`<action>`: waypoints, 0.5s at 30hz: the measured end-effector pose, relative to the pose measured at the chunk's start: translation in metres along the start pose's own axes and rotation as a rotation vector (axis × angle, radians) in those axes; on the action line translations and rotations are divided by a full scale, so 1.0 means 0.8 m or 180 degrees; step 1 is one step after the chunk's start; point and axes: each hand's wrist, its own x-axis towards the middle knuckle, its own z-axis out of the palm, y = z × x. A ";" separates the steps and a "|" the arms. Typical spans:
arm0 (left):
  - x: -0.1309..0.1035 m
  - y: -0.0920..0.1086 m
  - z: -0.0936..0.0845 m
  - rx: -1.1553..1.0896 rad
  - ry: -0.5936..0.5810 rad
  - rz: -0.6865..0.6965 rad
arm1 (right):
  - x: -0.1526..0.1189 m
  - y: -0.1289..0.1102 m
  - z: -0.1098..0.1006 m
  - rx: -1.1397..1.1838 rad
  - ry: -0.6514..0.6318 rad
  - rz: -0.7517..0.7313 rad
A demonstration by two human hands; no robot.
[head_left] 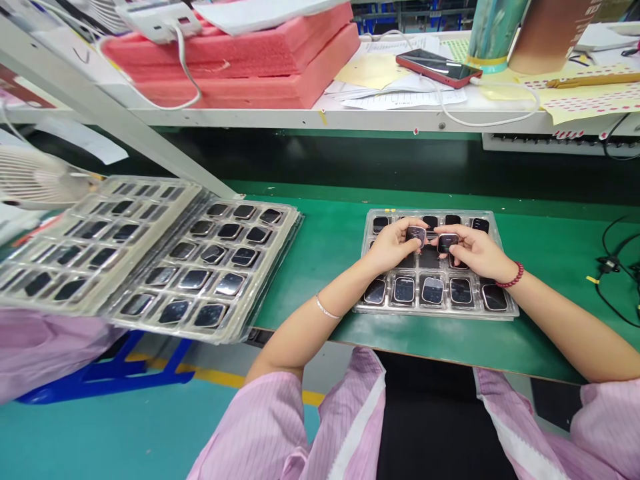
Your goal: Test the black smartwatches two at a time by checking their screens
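Two small glossy screen modules pinched over clear tray (505, 308): one (416, 235) by left hand (395, 245), one (447, 243) by right hand (475, 252). Judged light, slippery, scratch-prone; best gripped by edges.

Tray stack (150, 267) left – tray (500, 308) (right)
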 end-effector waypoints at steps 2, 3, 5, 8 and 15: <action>0.000 -0.001 0.000 -0.0017 -0.0010 0.0022 | 0.000 -0.001 0.000 0.0020 -0.0013 0.0008; 0.000 -0.001 0.000 -0.0030 -0.0004 0.0054 | 0.000 -0.001 0.000 0.0028 -0.0026 0.0004; 0.000 -0.001 0.000 -0.0051 0.0020 0.0134 | 0.000 0.000 0.000 0.0051 -0.0057 0.0001; 0.000 -0.001 0.000 -0.0062 0.0013 0.0148 | 0.000 0.002 0.000 0.0104 -0.0032 0.0017; 0.001 -0.002 -0.001 -0.0100 -0.0018 0.0170 | 0.001 0.003 0.000 0.0135 -0.0063 -0.0074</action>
